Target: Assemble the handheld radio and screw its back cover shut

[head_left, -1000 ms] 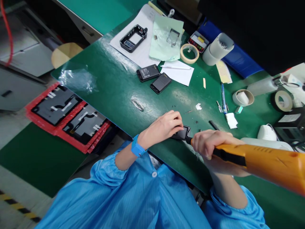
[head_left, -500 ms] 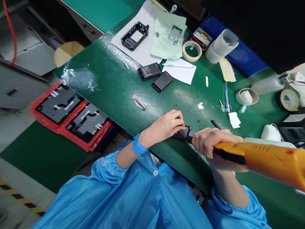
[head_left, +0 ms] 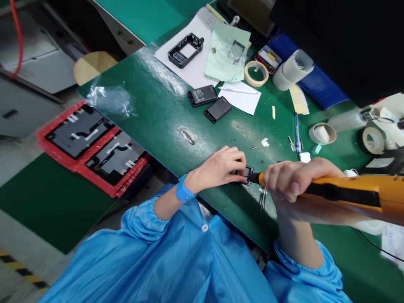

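My right hand [head_left: 296, 185] is wrapped round an orange and black electric screwdriver [head_left: 389, 189]. Its tip points left, at a small black device housing [head_left: 250, 171] on the bench. My left hand [head_left: 222, 166], with a blue band at the wrist, has its fingers curled down over that housing and holds it. The fingers cover much of the part, and the exact meeting point of the bit is too small to tell. Below the screwdriver's nose lies a pair of tweezers [head_left: 263, 198]. Tiny dark bits lie just beyond the housing.
Two black battery packs [head_left: 218, 109], a coil of thin wire [head_left: 188, 136] and a radio-like black case [head_left: 185, 50] lie farther back on the green bench [head_left: 151, 122]. Masking tape [head_left: 256, 73] and a white cup [head_left: 293, 69] stand behind. Red-wrapped panels [head_left: 80, 164] rest beside the bench.
My right hand and the screwdriver have moved slightly right and turned, so the tool now lies more level. My left hand has stayed on the housing.
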`<act>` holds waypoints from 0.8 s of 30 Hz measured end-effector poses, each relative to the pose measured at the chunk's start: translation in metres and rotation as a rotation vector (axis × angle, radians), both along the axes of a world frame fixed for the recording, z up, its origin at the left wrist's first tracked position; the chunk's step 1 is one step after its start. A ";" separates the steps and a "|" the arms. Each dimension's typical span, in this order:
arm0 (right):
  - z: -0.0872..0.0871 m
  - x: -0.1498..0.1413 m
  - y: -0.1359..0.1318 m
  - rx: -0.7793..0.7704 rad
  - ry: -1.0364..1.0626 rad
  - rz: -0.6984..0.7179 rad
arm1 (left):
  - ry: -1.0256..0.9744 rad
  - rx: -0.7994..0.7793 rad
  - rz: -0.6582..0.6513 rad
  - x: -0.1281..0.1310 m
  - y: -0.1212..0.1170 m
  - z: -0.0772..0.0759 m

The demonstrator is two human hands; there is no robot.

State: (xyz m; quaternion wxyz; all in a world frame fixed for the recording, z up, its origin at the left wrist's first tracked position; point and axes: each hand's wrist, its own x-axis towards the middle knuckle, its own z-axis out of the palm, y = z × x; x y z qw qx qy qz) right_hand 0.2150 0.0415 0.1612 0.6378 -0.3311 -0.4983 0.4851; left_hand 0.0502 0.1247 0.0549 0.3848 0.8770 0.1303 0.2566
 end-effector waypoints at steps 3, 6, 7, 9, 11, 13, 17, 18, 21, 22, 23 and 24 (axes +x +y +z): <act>-0.003 -0.002 0.001 0.021 0.030 -0.002 | 0.005 -0.032 0.005 0.000 0.000 0.003; -0.004 -0.002 0.000 0.039 0.050 0.004 | 0.008 -0.076 -0.008 -0.002 0.001 0.006; -0.004 -0.002 0.000 0.041 0.049 0.009 | 0.008 -0.087 -0.019 -0.002 0.001 0.007; -0.004 -0.003 -0.001 0.045 0.046 0.013 | 0.006 -0.094 -0.052 -0.004 0.001 0.007; -0.005 -0.004 -0.002 0.042 0.038 0.020 | -0.003 -0.072 -0.064 -0.008 0.000 0.005; -0.008 -0.006 -0.004 0.018 0.013 0.014 | 0.002 -0.026 -0.034 -0.013 -0.003 0.001; -0.014 -0.008 -0.007 -0.024 -0.051 0.027 | 0.085 0.053 0.054 -0.025 -0.009 -0.009; -0.016 -0.008 -0.007 -0.027 -0.057 0.036 | 0.104 0.063 0.062 -0.027 -0.010 -0.011; -0.019 -0.008 -0.005 -0.018 -0.065 0.067 | 0.131 0.085 0.065 -0.030 -0.011 -0.016; -0.020 -0.008 -0.004 -0.015 -0.070 0.083 | 0.129 0.092 0.063 -0.030 -0.011 -0.016; -0.021 -0.007 -0.004 -0.011 -0.074 0.096 | 0.125 0.099 0.063 -0.030 -0.010 -0.017; -0.021 -0.007 -0.003 -0.008 -0.078 0.104 | 0.118 0.105 0.064 -0.029 -0.010 -0.017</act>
